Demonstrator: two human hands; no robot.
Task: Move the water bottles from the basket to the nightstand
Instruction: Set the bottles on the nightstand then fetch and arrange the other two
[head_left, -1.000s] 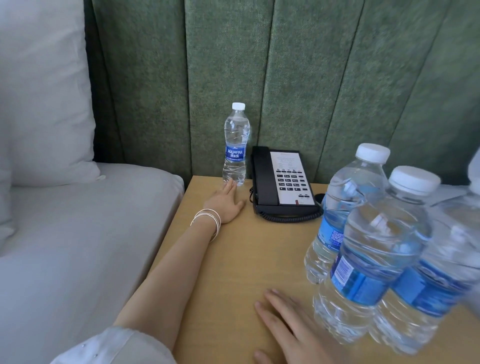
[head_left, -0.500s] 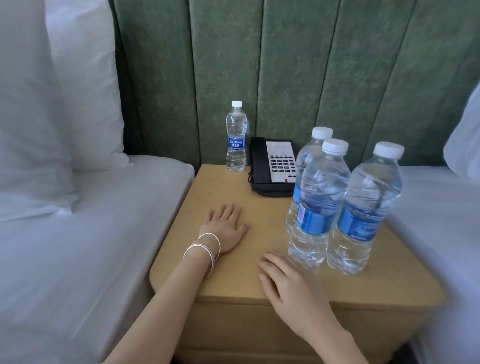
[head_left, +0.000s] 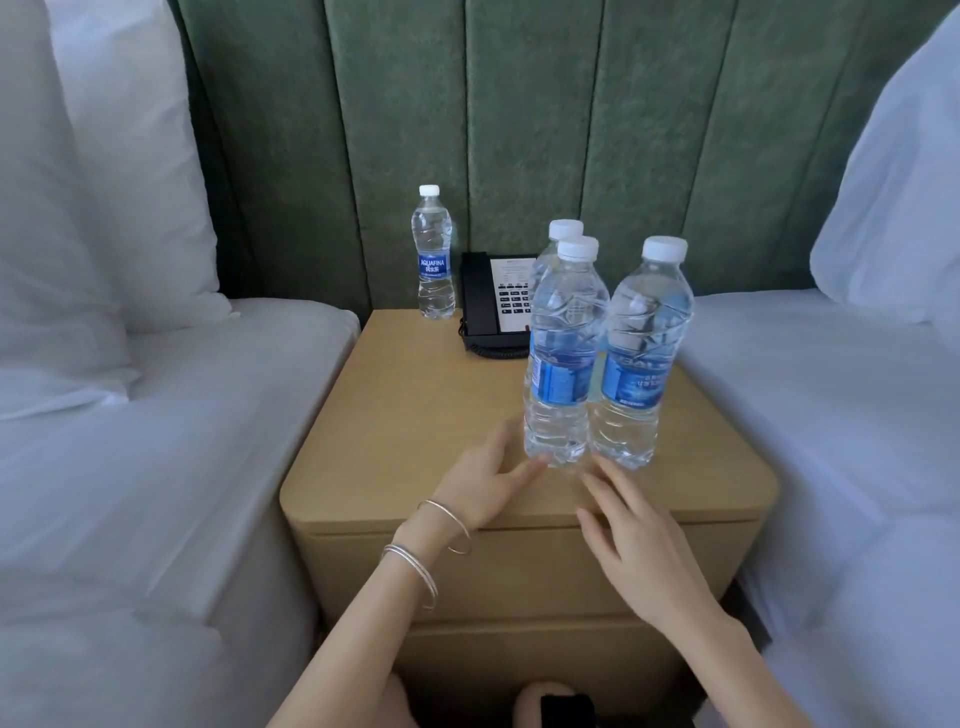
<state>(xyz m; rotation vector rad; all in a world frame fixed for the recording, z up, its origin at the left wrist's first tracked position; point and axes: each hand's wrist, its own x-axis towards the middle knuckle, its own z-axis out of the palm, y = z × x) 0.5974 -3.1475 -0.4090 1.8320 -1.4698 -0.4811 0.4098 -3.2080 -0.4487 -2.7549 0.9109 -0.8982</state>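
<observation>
We saw four water bottles (head_left: 563, 353) standing on the nightstand (head_left: 415, 415), one by the telephone (head_left: 480, 301). The left hand (head_left: 485, 483) and right hand (head_left: 639, 545) hovered near the front three, fingers loosely spread, gripping nothing. We judged placing finished; next, check the unseen basket

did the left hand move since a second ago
Yes. The left hand was beside the telephone at the back of the nightstand; it is now near the front edge, close to the base of the nearest water bottle.
</observation>
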